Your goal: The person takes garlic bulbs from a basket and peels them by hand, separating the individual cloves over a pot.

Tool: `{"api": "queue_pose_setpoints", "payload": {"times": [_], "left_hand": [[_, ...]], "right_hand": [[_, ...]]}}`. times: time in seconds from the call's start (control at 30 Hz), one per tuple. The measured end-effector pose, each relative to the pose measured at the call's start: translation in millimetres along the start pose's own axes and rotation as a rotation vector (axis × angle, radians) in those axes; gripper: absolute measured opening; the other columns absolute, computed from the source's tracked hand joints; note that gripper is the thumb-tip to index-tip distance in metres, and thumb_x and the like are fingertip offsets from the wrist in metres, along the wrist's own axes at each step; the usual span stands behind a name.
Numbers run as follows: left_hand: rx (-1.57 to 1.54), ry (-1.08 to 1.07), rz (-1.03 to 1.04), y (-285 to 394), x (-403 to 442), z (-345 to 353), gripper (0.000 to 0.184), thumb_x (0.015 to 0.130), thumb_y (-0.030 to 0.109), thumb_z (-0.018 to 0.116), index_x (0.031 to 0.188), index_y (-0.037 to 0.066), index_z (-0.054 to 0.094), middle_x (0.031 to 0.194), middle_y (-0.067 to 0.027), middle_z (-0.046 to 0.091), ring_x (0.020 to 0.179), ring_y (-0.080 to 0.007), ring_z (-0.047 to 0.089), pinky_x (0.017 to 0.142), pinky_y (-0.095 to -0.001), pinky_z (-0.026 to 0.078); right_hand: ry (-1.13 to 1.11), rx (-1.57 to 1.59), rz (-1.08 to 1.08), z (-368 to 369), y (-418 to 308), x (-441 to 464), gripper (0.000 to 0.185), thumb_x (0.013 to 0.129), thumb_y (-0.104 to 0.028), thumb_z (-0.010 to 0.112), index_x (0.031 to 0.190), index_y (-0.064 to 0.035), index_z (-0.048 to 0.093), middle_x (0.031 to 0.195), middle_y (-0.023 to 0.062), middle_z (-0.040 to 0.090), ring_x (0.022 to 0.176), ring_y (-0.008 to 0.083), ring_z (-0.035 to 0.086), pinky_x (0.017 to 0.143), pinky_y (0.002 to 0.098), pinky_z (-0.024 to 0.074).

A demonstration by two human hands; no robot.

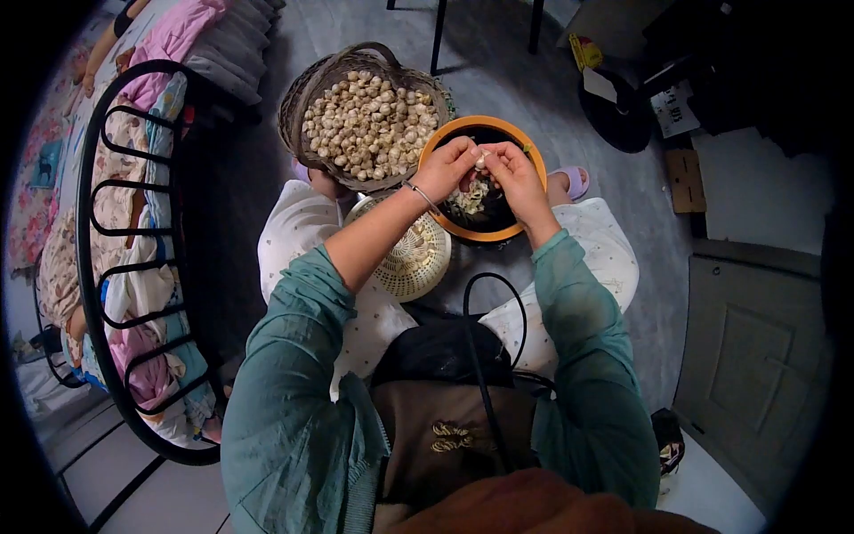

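Over an orange-rimmed bucket (485, 237), my left hand (445, 171) and my right hand (519, 182) meet with fingertips pinched together. Between them is a small whitish garlic clove (481, 161), partly covered by the fingers. Pale garlic skins (469, 201) lie inside the bucket on its dark interior. Beyond my left wrist stands a wicker basket (291, 116), heaped with whole garlic bulbs (369, 120). Under my left forearm sits a cream plastic colander (411, 283) with some pale pieces in it, too small to make out clearly.
To the left is a black metal bed frame (86, 196) with bedding and part of a person's arm (100, 55). A black cable (469, 329) loops across my lap. Chair legs (438, 40) stand ahead. A cardboard box (686, 181) and a grey door (752, 329) are at right.
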State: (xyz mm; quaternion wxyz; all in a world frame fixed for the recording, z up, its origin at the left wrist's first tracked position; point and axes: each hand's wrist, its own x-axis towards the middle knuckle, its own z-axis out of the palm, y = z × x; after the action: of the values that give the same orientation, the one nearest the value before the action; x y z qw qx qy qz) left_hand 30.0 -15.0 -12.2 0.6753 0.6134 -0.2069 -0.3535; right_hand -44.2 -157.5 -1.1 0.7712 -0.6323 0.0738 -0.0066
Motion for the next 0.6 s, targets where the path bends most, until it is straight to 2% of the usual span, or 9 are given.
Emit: {"api": "queue_pose_setpoints", "payload": {"times": [0.17,0.4,0.47,0.6], "left_hand": [[0.025,-0.003,0.025,0,0,0,0.024,0.096,0.028,0.043,0.085,0.008,0.049,0.065,0.0016,0.048,0.052,-0.0072,0.046,0.048,-0.0197,0.039],[0.015,-0.006,-0.004,1,-1,-1,0.024,0.095,0.029,0.044,0.084,0.008,0.049,0.066,0.0011,0.05,0.052,-0.0074,0.048,0.049,-0.0198,0.04],[-0.156,-0.016,-0.132,5,-2,0,0.023,0.095,0.029,0.046,0.084,0.009,0.049,0.067,0.0006,0.051,0.052,-0.0078,0.048,0.049,-0.0201,0.04],[-0.009,-0.045,-0.045,-7,3,-2,0.022,0.094,0.029,0.047,0.085,0.009,0.049,0.068,0.0001,0.051,0.052,-0.0083,0.049,0.049,-0.0206,0.041]], "right_hand": [[0.023,0.002,0.01,-1,7,1,0.019,0.093,-0.017,0.048,0.106,-0.004,0.054,0.085,-0.0015,0.056,0.074,0.0048,0.05,0.067,0.0181,0.0411],[0.058,-0.042,0.038,1,12,3,0.019,0.094,-0.018,0.046,0.105,-0.0055,0.055,0.081,-0.0026,0.055,0.068,0.0036,0.048,0.062,0.0181,0.0402],[0.104,-0.101,-0.133,5,18,7,0.019,0.095,-0.018,0.045,0.105,-0.006,0.055,0.079,-0.002,0.054,0.065,0.0032,0.045,0.061,0.0178,0.0394],[0.121,-0.173,-0.049,5,9,2,0.021,0.095,-0.02,0.044,0.106,-0.0053,0.055,0.076,-0.0013,0.053,0.064,0.0032,0.044,0.06,0.0174,0.0385]]}}
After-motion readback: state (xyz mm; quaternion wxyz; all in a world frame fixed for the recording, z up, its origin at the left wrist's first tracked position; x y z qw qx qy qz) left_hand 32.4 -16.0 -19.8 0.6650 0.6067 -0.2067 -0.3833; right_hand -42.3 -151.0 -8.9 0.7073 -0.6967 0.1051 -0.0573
